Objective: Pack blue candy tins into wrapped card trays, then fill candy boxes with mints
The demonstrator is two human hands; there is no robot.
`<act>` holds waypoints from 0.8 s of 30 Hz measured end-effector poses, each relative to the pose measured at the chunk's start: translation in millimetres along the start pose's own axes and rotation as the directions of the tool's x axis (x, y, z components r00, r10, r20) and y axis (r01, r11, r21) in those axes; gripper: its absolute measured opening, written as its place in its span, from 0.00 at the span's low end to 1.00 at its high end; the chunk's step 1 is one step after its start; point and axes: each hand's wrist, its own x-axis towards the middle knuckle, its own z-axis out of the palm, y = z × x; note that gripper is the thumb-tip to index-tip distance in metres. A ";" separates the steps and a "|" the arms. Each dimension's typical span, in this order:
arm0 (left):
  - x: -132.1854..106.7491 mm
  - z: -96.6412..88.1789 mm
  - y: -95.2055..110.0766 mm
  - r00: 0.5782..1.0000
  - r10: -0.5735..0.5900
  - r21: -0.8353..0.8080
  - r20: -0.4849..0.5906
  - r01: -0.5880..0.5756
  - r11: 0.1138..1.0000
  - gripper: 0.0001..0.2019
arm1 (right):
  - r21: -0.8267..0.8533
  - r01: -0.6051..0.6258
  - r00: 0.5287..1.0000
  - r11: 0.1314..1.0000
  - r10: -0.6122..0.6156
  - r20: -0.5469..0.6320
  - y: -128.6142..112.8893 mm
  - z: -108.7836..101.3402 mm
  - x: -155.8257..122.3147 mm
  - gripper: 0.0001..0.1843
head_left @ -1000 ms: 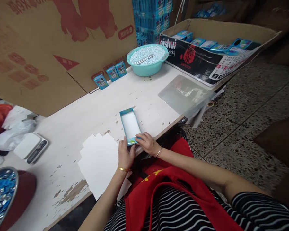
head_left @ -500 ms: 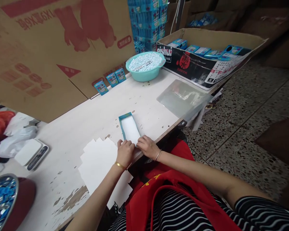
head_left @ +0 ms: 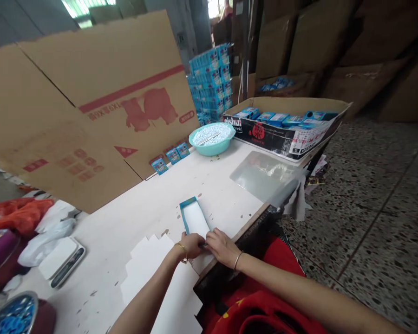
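Observation:
A shallow teal-edged tray (head_left: 194,217) with a white inside lies on the white table (head_left: 132,218) near its front edge. My left hand (head_left: 191,244) and my right hand (head_left: 222,246) meet at the tray's near end, fingers curled and pressed onto it. The near end of the tray is hidden under my fingers. A stack of white die-cut cards (head_left: 160,283) lies just left of my left wrist.
A teal bowl of small pale pieces (head_left: 212,138) and three small blue packets (head_left: 170,157) stand at the back. A cardboard box of blue packs (head_left: 285,125), a clear plastic sheet (head_left: 264,178), a white scale (head_left: 61,260) and a tin of blue caps (head_left: 14,317) lie around.
My head has tilted up, so everything sits lower in view. My two hands have closed together over the tray's near end, now covering it.

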 end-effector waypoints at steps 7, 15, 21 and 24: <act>-11.0 22.8 28.1 0.974 -0.039 0.058 -0.222 0.053 0.997 0.14 | 0.363 -0.311 0.900 0.879 0.395 -0.186 17.8 -8.1 5.7 0.28; -34.7 53.4 7.8 0.667 -0.016 -0.192 -0.744 -0.191 0.963 0.28 | 0.080 -0.451 0.892 0.889 0.451 0.012 27.2 -30.1 11.6 0.25; -36.1 60.5 -9.4 0.803 -0.464 -0.843 -0.373 -0.084 0.531 0.28 | 0.033 -0.406 0.913 0.913 0.407 -0.027 15.7 -35.6 3.7 0.26; -20.1 50.7 -4.7 0.798 -0.529 -0.877 -0.290 -0.001 0.480 0.27 | -0.011 -0.334 0.941 0.942 0.333 -0.060 5.5 -36.2 6.3 0.28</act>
